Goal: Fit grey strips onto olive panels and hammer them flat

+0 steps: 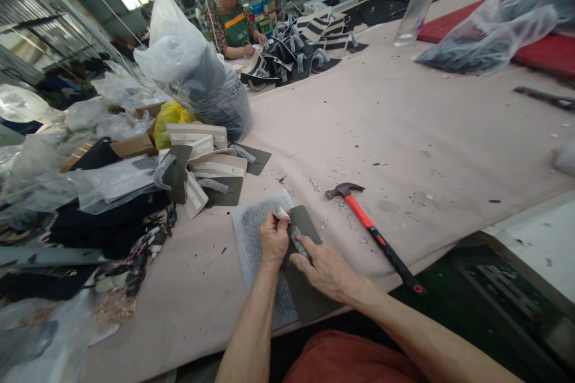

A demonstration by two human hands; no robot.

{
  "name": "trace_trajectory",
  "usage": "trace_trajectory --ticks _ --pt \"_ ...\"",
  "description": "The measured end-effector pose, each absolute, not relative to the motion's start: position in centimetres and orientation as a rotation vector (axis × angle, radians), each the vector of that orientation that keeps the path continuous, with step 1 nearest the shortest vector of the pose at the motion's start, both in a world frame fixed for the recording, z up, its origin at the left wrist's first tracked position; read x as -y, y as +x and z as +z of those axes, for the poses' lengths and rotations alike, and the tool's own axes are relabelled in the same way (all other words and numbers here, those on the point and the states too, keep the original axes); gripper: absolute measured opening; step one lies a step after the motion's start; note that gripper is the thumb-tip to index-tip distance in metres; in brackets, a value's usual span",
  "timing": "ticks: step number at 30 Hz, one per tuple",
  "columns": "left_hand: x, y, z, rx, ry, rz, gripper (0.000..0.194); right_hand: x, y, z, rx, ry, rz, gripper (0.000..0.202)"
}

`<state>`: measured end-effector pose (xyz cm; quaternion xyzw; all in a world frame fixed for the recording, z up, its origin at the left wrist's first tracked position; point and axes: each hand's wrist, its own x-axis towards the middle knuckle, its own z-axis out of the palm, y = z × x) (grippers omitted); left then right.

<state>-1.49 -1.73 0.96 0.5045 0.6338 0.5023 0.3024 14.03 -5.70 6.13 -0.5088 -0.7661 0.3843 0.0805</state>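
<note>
My left hand is closed, thumb and fingers pinching the pale end of a plastic-wrapped strap. Fingers of my right hand are closed around the strap's lower part. The strap lies over a dark olive flat panel. Under the panel's left side is a speckled grey board at the table's near edge. To the right rests a claw hammer with a red and black handle, touched by neither hand. My fingers partly hide how the strap joins the panel.
Beige and olive pieces with wrapped straps lie piled at left, before a large stuffed plastic bag. A person works across the table. A clear bottle and plastic-bagged dark goods are at far right.
</note>
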Motion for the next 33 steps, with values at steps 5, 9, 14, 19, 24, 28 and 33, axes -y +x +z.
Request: trace_trajectory --ticks 5,9,14,19,24,28,33 --pt "2.4 -0.8 0.7 -1.793 1.537 1.310 0.017 4.9 17.8 5.9 2.063 -1.449 1.110 0.047" --pt "2.4 -0.8 0.4 -1.708 1.586 1.295 0.021 3.0 23.0 4.2 2.063 -1.752 0.474 0.042" --pt "1.5 -1.6 1.1 -1.706 1.464 1.257 0.015 1.4 27.0 2.0 2.120 -2.135 0.559 0.020" --pt "1.5 -1.6 1.2 -1.718 1.498 1.238 0.015 1.2 25.8 3.3 1.362 -1.941 1.587 0.007" --pt "2.3 -1.2 0.5 -1.699 1.682 1.210 0.020 1.8 23.4 8.5 1.101 -1.703 1.776 0.022" --pt "2.5 -1.3 0.3 -1.660 1.700 1.230 0.019 2.5 22.3 11.6 1.705 -1.512 1.021 0.037" --pt "2.2 -1.5 0.6 -1.686 1.720 1.221 0.014 1.8 21.9 12.5 2.441 -1.370 0.541 0.025"
